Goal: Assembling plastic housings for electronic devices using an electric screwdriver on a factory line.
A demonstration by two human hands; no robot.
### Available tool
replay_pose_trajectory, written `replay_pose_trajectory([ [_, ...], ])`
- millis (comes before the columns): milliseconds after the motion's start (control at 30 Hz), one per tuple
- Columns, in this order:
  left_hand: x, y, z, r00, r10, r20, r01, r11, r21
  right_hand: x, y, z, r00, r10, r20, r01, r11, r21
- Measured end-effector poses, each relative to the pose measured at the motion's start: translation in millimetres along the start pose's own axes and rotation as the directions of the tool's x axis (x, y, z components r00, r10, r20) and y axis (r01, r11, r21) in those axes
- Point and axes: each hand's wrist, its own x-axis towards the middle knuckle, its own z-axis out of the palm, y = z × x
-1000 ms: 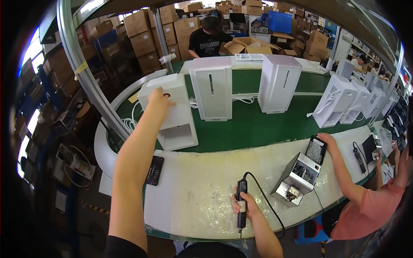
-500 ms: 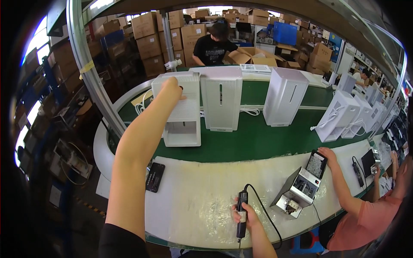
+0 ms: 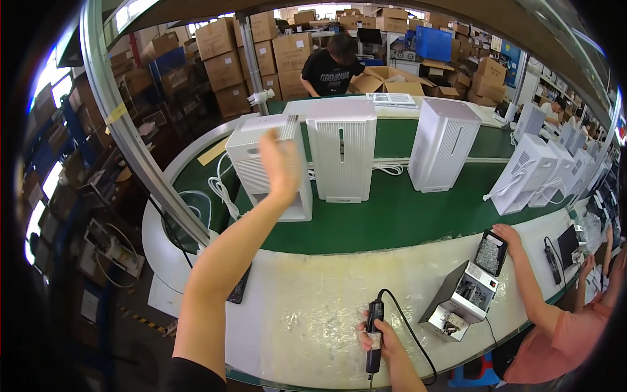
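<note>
My left hand is raised in front of a tall white ribbed appliance housing at the left of the green belt. Motion blurs it; the fingers look stretched upward with nothing in them, and whether they touch the housing I cannot tell. The housing stands upright, one side with a slot turned toward me, its lower front partly behind my wrist. Low over the bench, my right hand is closed round a black electric screwdriver, bit down, cord looping to the right. My left forearm partly covers a black flat rectangular thing.
More white housings stand along the green belt. An opened metal box sits right on the bench. Beside it, another person's hand touches a black tray of small parts. A metal post rises at left.
My left hand has come off the leftmost housing's upper front, moving right and down. That housing has turned, now showing its slotted side. The right hand keeps the screwdriver; the view shifted slightly.
</note>
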Motion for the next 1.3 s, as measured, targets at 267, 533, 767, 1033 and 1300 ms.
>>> replay_pose_trajectory([
  [267, 13.1, 19.3, 86.7, 0.77, 0.406, 0.492, -0.614, 0.681, 0.4, 5.2, 3.4, 5.9, 1.0, 0.023, 0.013, -0.023, 1.0, 0.0],
  [533, -36.7, 43.0, 44.4, 0.739, 0.442, 0.508, -0.629, 0.723, 0.287, 1.5, 3.6, 7.6, 0.999, 0.016, 0.051, -0.015, 1.0, -0.022],
  [767, -24.1, 60.4, 23.5, 0.56, 0.788, 0.256, -0.828, 0.528, 0.188, 1.9, 2.8, 15.4, 1.0, 0.009, -0.011, -0.01, 0.995, -0.1],
  [1033, -82.7, 48.9, -11.4, 0.724, 0.285, 0.627, -0.532, 0.81, 0.246, 7.5, 0.3, 15.3, 1.0, -0.012, 0.001, 0.012, 0.989, -0.148],
  [1300, -157.1, 32.7, -96.5, 0.882, 0.221, 0.416, -0.309, 0.938, 0.157, -20.7, 10.2, 10.1, 0.986, -0.059, 0.157, 0.089, 0.978, -0.191],
])
